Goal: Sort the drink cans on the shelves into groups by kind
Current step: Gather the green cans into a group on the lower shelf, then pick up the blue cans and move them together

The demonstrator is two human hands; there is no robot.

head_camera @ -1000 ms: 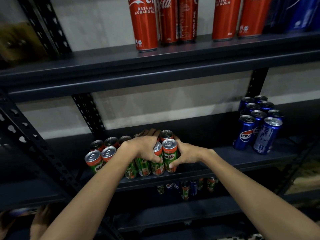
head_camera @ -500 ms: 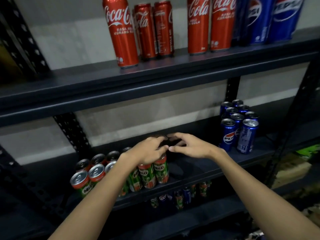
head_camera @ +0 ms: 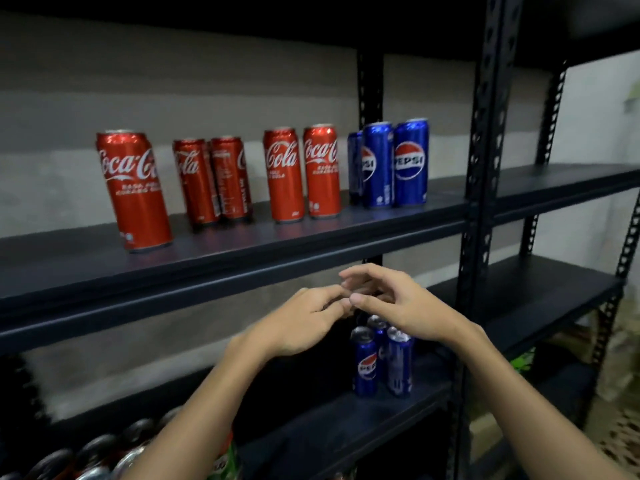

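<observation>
Nearest the camera, both hands were raised in front of the shelving and held nothing: the left hand (head_camera: 304, 320) hung with fingers loosely curled, and the right hand (head_camera: 398, 303) was relaxed and half spread, their fingertips almost meeting. Just below and behind the right wrist stood a cluster of short Pepsi cans (head_camera: 382, 358) on the middle shelf (head_camera: 346, 420); a careless drop of that wrist would likely have knocked the front ones over. At the lower left, a blurred group of can tops (head_camera: 100, 452) showed, their kind not readable.

Farther off, on the upper shelf (head_camera: 242, 251), tall Coca-Cola cans (head_camera: 214, 178) stood in loose pairs with gaps between, the leftmost nearest the front edge and likeliest to be toppled off by a reaching arm. Tall Pepsi cans (head_camera: 398, 164) stood just right of them, close enough to be jostled.

The shelves were dark boards on black perforated uprights (head_camera: 485, 168), against a pale grey wall (head_camera: 173, 81).
</observation>
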